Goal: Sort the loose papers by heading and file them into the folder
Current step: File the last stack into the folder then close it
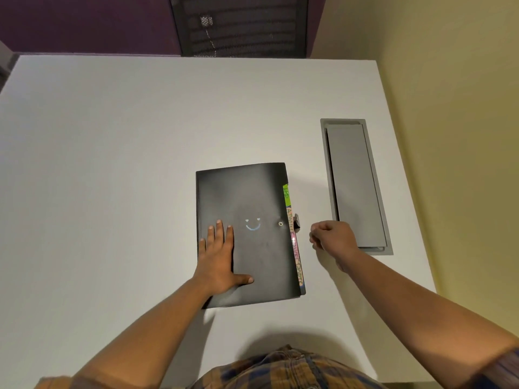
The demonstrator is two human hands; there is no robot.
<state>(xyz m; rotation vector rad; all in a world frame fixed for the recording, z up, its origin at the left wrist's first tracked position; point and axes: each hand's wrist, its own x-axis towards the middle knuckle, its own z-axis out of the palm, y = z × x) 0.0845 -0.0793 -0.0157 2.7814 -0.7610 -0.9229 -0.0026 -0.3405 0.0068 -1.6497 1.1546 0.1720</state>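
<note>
The left hand [217, 256] lay flat, fingers straight, on the single black folder [261, 192], closed at mid-table [112, 164], probably to pin it for unfastening. The right hand [331, 237] hovered curled and apparently empty beside its one clasp strap [296, 222]. The coloured index tabs [286, 195] were too blurred to count, and no loose papers showed

Single view, head-worn, wide-angle. Looks forward and steeply down onto white worktop [112, 164] from above its near edge. Close range: black folder [252, 197] sits mid-frame, wearer's shirt [289, 369] at bottom edge, left forearm [146, 332] and right forearm [415, 301] reach in from lower corners. Worktop's far edge lies near top, mesh chair back [238, 23] beyond it. Yellow wall [449, 80] fills right side. Worktop edges splay outward toward frame bottom.
</note>
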